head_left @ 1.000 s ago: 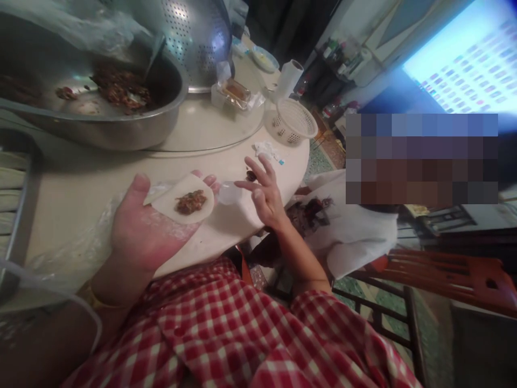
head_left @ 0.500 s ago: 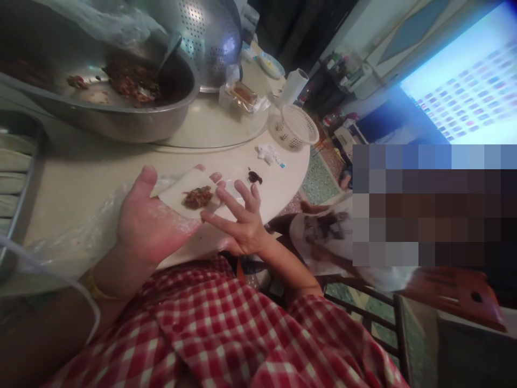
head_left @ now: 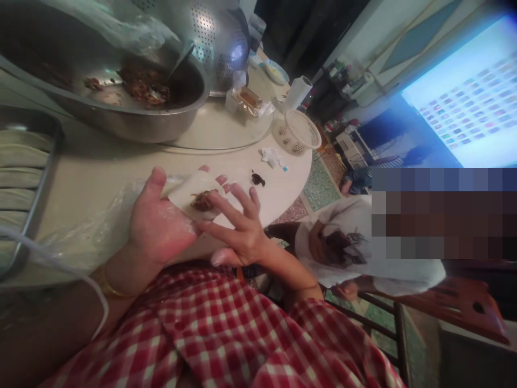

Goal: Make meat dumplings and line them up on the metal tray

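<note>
Dumpling wrapper (head_left: 188, 189) sits flat on the left hand (head_left: 161, 229), just above the near edge of the bench (head_left: 100, 167). That hand is open, palm up, thumb sticking out, basically working as a plate. There's a small lump of brown minced filling (head_left: 203, 201) in the middle of it.

The right hand (head_left: 240, 234) isn't gripping anything. Its fingers (head_left: 221, 202) are spread, with the tips resting on the wrapper's near side right by the filling. So I'd call this the closing-up stage, though I can't tell whether an edge is actually lifted. The sheet looks thin and floppy, so it wants a light touch, with the filling kept off the rim.

Textures:
- The wrapper is pale, matte and soft, and it sags to the shape of the palm.
- The left palm looks dusted white or a bit damp.
- The filling is coarse, dark and glistening, same stuff as in the big shiny metal bowl (head_left: 133, 123) further back, which has a spoon handle (head_left: 181, 54) poking out.

Behind the bowl is a perforated steel colander (head_left: 218, 37). On the left there's a metal tray (head_left: 40, 178) with pale rolled pieces in rows. Crinkly clear plastic sheet (head_left: 86, 237) lies under the left wrist. Further out are a dark scrap (head_left: 257, 179), a crumpled tissue (head_left: 270, 156) and a white lattice basket (head_left: 301, 133). The bench itself is smooth, cream and round-edged.
</note>
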Available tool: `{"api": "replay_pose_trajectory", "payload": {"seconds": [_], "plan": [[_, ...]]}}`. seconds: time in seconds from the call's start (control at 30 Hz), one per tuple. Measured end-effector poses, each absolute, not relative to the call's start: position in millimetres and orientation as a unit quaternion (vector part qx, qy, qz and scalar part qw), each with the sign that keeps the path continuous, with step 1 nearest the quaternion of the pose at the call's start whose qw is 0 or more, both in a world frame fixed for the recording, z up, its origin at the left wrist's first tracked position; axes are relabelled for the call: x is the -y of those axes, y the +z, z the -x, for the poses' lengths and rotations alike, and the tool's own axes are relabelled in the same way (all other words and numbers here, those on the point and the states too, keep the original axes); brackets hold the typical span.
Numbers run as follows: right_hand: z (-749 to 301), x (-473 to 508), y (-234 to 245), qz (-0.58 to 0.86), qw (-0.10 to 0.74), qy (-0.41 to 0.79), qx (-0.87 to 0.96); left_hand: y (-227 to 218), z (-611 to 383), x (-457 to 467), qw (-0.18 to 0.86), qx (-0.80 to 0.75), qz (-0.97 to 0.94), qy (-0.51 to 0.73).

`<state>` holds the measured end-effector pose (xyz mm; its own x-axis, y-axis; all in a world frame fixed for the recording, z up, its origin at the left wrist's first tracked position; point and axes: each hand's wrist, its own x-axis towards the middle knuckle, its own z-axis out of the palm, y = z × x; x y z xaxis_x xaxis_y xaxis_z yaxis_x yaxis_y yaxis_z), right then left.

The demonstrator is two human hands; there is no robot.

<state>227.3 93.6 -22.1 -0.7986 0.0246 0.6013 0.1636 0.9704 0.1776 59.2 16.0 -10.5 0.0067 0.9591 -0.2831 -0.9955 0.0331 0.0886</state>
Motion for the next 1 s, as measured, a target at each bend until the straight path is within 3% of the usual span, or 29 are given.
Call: {"api": "replay_pose_trajectory", "payload": {"seconds": [0.13, 0.23, 0.37, 0.47, 0.57, 0.63, 0.83, 1.0], "plan": [[-248.4, -119.8, -32.1, 0.186, 0.33, -0.074, 0.923, -2.0, -62.5, -18.1, 0.663, -0.217, 0.038, 0.716], [-246.3, -144.1, -47.0, 0.295, 0.251, -0.019, 0.922, 2.5, -66.8, -19.6, 0.664, -0.221, 0.049, 0.713], [-232.7, -164.7, -60.1, 0.292, 0.181, 0.038, 0.938, 4.2, -69.6, -21.0, 0.667, -0.228, 0.08, 0.705], [-231.6, -169.3, -54.1, 0.29, 0.205, 0.049, 0.934, 1.1, -69.5, -21.2, 0.674, -0.219, 0.081, 0.701], [-237.3, -164.8, -33.1, 0.251, 0.277, 0.048, 0.926, -3.3, -69.3, -21.0, 0.69, -0.21, 0.062, 0.69], [-238.0, -157.2, -14.2, 0.17, 0.278, 0.055, 0.944, -5.0, -69.5, -20.7, 0.703, -0.204, 0.051, 0.679], [-208.7, -140.3, 29.7, -0.034, 0.08, 0.023, 0.996, -3.2, -72.1, -18.6, 0.782, -0.122, 0.003, 0.612], [-188.4, -154.2, 31.2, -0.048, 0.036, 0.031, 0.998, -0.6, -76.8, -18.2, 0.772, -0.095, 0.02, 0.629]]}}
